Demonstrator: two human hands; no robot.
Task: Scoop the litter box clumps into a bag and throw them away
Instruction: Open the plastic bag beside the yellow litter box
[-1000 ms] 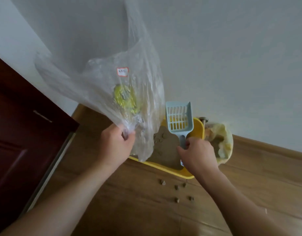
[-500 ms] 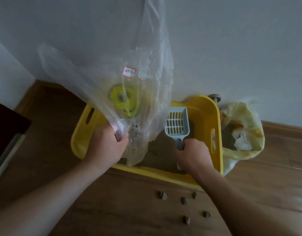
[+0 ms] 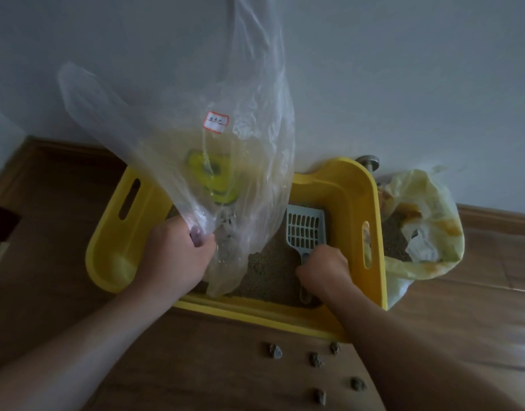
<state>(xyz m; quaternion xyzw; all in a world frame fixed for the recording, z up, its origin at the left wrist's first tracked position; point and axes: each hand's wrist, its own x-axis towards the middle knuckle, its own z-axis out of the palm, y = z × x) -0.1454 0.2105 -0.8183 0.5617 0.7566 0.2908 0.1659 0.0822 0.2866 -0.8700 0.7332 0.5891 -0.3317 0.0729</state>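
Observation:
A yellow litter box (image 3: 356, 185) stands on the wood floor against the wall, with grey-brown litter (image 3: 270, 271) inside. My left hand (image 3: 175, 253) pinches a clear plastic bag (image 3: 178, 120) and holds it up over the box's left half; a yellow-green shape and a red-edged label show on the bag. My right hand (image 3: 325, 269) grips the handle of a pale blue slotted scoop (image 3: 305, 229), whose head lies on the litter near the right wall. Several small dark clumps (image 3: 316, 358) lie on the floor in front of the box.
A yellowish plastic bag (image 3: 427, 221) holding litter and crumpled paper sits right of the box. A metal doorstop (image 3: 367, 161) stands behind the box's back right corner. The white wall runs close behind; a dark door edge (image 3: 0, 221) shows at far left.
The view has tilted down and closer, bringing the whole box into sight. The scoop has dropped from raised above the box to lying on the litter. The bag stays held up.

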